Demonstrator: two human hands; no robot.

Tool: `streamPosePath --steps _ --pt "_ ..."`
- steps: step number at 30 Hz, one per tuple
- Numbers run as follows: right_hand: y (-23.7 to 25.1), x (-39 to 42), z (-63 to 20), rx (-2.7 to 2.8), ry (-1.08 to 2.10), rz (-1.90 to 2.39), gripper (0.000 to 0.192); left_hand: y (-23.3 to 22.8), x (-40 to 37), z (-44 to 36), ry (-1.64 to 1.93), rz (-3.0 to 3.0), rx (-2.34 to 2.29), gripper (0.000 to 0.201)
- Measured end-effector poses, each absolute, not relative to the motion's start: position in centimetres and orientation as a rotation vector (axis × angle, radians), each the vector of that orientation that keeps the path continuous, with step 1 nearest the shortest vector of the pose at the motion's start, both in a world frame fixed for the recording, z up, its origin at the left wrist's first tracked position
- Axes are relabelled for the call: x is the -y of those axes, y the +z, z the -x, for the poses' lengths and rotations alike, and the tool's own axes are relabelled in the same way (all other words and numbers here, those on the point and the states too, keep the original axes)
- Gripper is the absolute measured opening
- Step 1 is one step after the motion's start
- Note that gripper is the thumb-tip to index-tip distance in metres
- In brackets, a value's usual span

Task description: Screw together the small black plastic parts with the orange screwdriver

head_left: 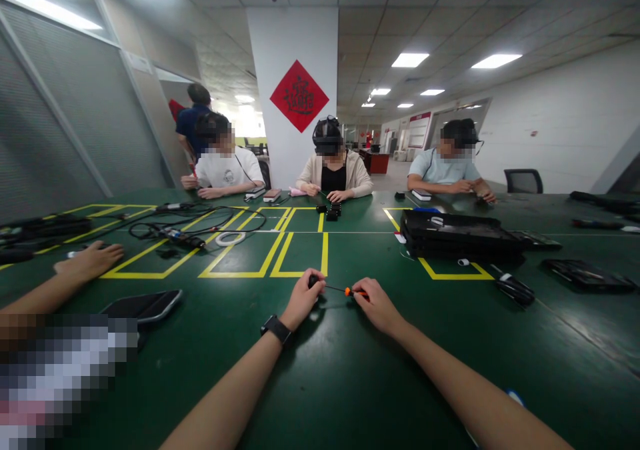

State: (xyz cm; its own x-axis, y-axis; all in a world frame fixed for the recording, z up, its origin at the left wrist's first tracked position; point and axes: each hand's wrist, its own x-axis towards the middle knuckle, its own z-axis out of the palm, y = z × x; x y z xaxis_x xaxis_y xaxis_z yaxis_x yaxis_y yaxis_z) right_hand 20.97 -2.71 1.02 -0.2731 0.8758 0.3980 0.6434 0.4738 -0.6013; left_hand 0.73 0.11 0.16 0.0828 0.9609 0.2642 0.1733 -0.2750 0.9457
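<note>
My left hand (301, 298), with a black watch on its wrist, is closed around a small black part (313, 280) on the green table (350, 370). My right hand (376, 303) grips the orange handle of a small screwdriver (345, 291). The thin shaft of the screwdriver points left and meets the black part. Both hands rest on the table near its middle, a little in front of the yellow taped lines (280, 253).
A co-worker's hand (93, 260) lies flat at the left, near a black pad (143, 305). Cables (190, 233) and a white ring (231, 239) sit farther back. A black case (455, 235) and black tools (515, 289) lie at the right. Three seated people work across the table.
</note>
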Motion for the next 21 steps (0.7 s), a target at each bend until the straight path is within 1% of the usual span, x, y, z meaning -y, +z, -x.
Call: streamPosePath --steps 2,11,14,16,21 --pt "1.10 2.82 -20.99 2.012 0.416 1.244 0.011 0.14 -0.12 -0.76 1.275 -1.607 -1.161 0.015" --pt "0.98 2.83 -20.87 1.971 0.425 1.297 0.013 0.46 0.06 -0.89 1.301 -1.630 -1.182 0.013" --pt "0.73 2.59 -20.96 1.992 0.416 1.270 0.020 0.31 -0.07 -0.85 1.289 -1.608 -1.184 0.013" --pt "0.67 2.48 -21.02 2.008 0.413 1.250 0.022 0.17 -0.19 -0.82 1.282 -1.602 -1.179 0.013" --pt "0.97 2.73 -21.07 2.001 0.427 1.236 0.012 0.06 -0.19 -0.72 1.266 -1.606 -1.162 0.014"
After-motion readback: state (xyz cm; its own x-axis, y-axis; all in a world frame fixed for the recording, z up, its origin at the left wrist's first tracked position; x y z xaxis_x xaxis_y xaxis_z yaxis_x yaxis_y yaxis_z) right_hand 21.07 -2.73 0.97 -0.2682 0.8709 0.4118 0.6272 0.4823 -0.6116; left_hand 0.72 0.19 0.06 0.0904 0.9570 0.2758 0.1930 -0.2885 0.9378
